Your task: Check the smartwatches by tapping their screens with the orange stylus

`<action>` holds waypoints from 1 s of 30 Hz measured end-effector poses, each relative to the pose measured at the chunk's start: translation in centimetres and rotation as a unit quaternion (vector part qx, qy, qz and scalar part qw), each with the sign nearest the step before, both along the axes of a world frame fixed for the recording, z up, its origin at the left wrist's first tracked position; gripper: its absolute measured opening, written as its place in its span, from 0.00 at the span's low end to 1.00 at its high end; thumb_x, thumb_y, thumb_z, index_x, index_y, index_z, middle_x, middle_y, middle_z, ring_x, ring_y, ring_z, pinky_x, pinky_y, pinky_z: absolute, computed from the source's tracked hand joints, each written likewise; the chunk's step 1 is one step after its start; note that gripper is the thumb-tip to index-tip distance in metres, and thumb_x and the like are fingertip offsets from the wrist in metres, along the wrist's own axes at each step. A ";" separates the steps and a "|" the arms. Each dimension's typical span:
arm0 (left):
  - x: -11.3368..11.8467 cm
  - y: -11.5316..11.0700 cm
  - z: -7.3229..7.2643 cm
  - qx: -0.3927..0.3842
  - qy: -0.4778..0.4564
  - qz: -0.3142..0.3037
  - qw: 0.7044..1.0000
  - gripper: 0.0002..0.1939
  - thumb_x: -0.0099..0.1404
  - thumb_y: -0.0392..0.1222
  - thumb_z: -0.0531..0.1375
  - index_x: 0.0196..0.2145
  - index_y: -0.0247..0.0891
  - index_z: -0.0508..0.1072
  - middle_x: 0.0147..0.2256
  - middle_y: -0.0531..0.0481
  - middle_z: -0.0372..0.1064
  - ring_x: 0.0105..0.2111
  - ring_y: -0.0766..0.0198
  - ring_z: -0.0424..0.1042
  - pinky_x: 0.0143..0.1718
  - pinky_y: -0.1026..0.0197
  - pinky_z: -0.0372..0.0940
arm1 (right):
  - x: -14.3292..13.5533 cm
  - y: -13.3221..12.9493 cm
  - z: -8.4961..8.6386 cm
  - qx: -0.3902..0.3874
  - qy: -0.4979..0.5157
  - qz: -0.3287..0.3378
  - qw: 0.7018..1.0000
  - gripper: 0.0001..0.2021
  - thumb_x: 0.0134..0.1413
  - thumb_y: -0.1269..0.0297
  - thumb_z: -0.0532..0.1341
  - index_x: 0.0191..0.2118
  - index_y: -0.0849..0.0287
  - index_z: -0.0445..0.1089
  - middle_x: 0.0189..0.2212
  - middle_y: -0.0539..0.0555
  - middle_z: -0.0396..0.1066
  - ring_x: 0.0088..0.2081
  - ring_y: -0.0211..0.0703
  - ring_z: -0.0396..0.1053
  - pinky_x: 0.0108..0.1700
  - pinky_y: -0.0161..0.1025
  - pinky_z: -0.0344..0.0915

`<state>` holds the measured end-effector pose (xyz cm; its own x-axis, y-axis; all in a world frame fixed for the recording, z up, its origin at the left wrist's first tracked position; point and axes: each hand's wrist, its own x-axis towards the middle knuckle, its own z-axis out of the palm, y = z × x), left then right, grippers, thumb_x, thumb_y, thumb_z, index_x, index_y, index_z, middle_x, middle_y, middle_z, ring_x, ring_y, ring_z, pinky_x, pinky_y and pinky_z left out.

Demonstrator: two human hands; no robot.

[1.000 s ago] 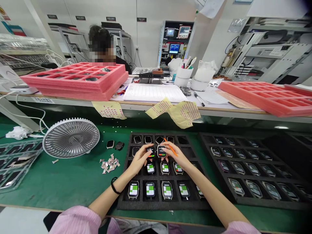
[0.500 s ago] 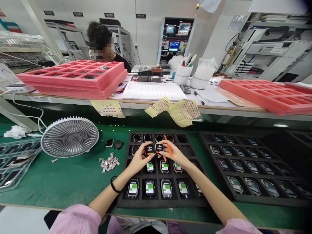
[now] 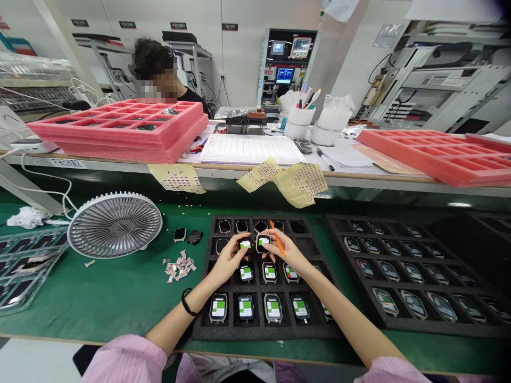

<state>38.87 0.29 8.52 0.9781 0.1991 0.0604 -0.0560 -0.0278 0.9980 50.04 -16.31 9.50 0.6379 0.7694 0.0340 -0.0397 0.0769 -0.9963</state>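
My left hand (image 3: 231,259) is closed round a dark smartwatch (image 3: 245,243), its thumb over the lit screen. Close beside it, my right hand (image 3: 285,249) grips a silver-framed smartwatch (image 3: 263,242) with a white and green screen. An orange pen-like stick (image 3: 277,238) is also tucked in the fingers of my right hand. Both watches are held above a black foam tray (image 3: 255,333). In its nearer rows sit several watches with green and white screens, such as the silver watch (image 3: 273,308). Watches in the far rows have dark screens.
A second black foam tray (image 3: 361,300) of watches lies to the right. On the left are a grey fan (image 3: 115,224), a pile of small tabs (image 3: 179,267) and two loose watches (image 3: 180,234). Pink foam trays (image 3: 120,143) stand on the shelf; a person (image 3: 159,69) sits behind.
The screens of both held watches have switched from black with an orange-green bar to white and green. My left thumb has moved onto the screen. The person behind has leaned leftward.
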 end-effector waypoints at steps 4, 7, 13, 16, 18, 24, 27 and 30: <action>-0.1 0.0 0.1 0.005 0.008 -0.005 1.000 0.24 0.64 0.51 0.56 0.55 0.38 0.63 0.35 0.48 0.67 0.25 0.69 0.65 0.18 0.70 0.54 | 0.1 0.0 -0.2 -0.001 -0.009 -0.015 1.000 0.15 0.50 0.58 0.66 0.42 0.55 0.64 0.32 0.49 0.67 0.23 0.34 0.69 0.18 0.29 0.58; -0.1 0.0 0.2 0.011 -0.005 -0.006 1.000 0.24 0.63 0.49 0.58 0.55 0.39 0.62 0.41 0.45 0.67 0.31 0.66 0.68 0.22 0.69 0.59 | 0.1 0.0 -0.2 0.003 -0.006 -0.010 1.000 0.16 0.50 0.58 0.65 0.43 0.55 0.64 0.32 0.49 0.67 0.24 0.35 0.70 0.18 0.30 0.60; -0.1 -0.1 0.2 0.008 -0.003 -0.006 1.000 0.24 0.64 0.50 0.56 0.55 0.38 0.62 0.42 0.44 0.67 0.29 0.67 0.67 0.20 0.69 0.57 | 0.0 0.1 0.0 0.002 0.001 -0.001 1.000 0.17 0.49 0.57 0.66 0.43 0.55 0.63 0.36 0.52 0.67 0.26 0.37 0.71 0.19 0.30 0.62; -0.1 0.0 0.1 0.006 0.004 -0.006 1.000 0.24 0.65 0.52 0.55 0.55 0.38 0.62 0.36 0.47 0.67 0.24 0.70 0.64 0.17 0.70 0.55 | 0.0 0.1 0.1 -0.001 -0.005 -0.005 1.000 0.16 0.50 0.56 0.65 0.42 0.55 0.64 0.36 0.52 0.68 0.26 0.37 0.70 0.18 0.30 0.62; -0.1 0.0 0.1 0.009 0.004 -0.008 1.000 0.24 0.65 0.51 0.55 0.55 0.38 0.62 0.35 0.47 0.67 0.24 0.70 0.64 0.18 0.69 0.55 | -0.1 0.1 0.2 0.000 -0.007 -0.006 1.000 0.17 0.49 0.57 0.65 0.43 0.55 0.64 0.35 0.52 0.68 0.27 0.37 0.71 0.18 0.30 0.62; -0.2 -0.1 0.4 0.033 -0.015 -0.004 0.999 0.24 0.62 0.45 0.59 0.55 0.38 0.62 0.49 0.41 0.65 0.37 0.62 0.69 0.27 0.66 0.64 | -0.1 0.0 -0.1 -0.013 -0.024 0.010 1.000 0.20 0.47 0.61 0.68 0.45 0.54 0.62 0.38 0.52 0.68 0.30 0.39 0.73 0.19 0.29 0.62; -0.2 -0.2 0.4 0.026 -0.016 0.005 1.000 0.22 0.62 0.45 0.59 0.53 0.38 0.63 0.48 0.42 0.66 0.35 0.63 0.69 0.31 0.63 0.66 | 0.0 0.0 -0.2 -0.015 -0.029 0.006 0.999 0.20 0.47 0.60 0.68 0.44 0.55 0.62 0.37 0.53 0.68 0.29 0.39 0.73 0.19 0.30 0.62; -0.1 -0.2 0.4 0.013 -0.003 0.012 1.000 0.20 0.62 0.48 0.58 0.50 0.37 0.66 0.39 0.46 0.69 0.27 0.68 0.66 0.27 0.65 0.65 | 0.1 0.0 -0.3 -0.020 -0.024 -0.004 1.000 0.17 0.48 0.58 0.67 0.42 0.56 0.63 0.35 0.52 0.69 0.25 0.37 0.72 0.18 0.30 0.61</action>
<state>38.78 0.08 8.96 0.9726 0.2213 0.0714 -0.0606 -0.0549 0.9966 50.10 -16.35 9.21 0.6427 0.7653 0.0349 0.0092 0.0379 -0.9992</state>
